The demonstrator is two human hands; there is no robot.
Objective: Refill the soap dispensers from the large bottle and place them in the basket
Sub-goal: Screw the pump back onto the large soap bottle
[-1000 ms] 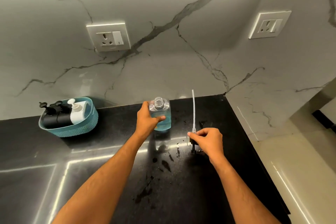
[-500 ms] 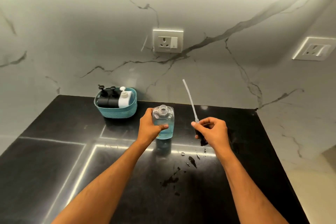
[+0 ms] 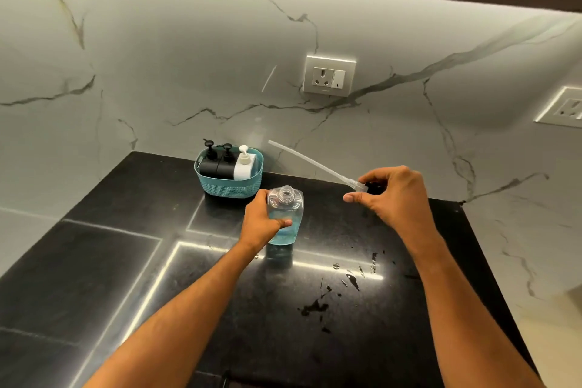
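A clear bottle (image 3: 288, 217) with blue soap in its lower half stands upright on the black counter (image 3: 126, 261), its neck uncapped. My left hand (image 3: 261, 224) grips its left side. My right hand (image 3: 390, 195) holds a black pump head with a long clear dip tube (image 3: 311, 164), lifted in the air to the right of the bottle; the tube slants up and left. Behind the bottle a teal basket (image 3: 230, 187) holds two black dispensers (image 3: 217, 164) and one white dispenser (image 3: 245, 164).
Dark wet spots (image 3: 315, 305) dot the counter in front of the bottle and to its right. Marble walls carry a socket (image 3: 329, 75) behind and another (image 3: 563, 109) at right. The counter's right edge drops to a pale floor.
My right hand has lifted the pump off the counter and tilted its tube to the left. The view has swung left and up. My left hand stays on the bottle.
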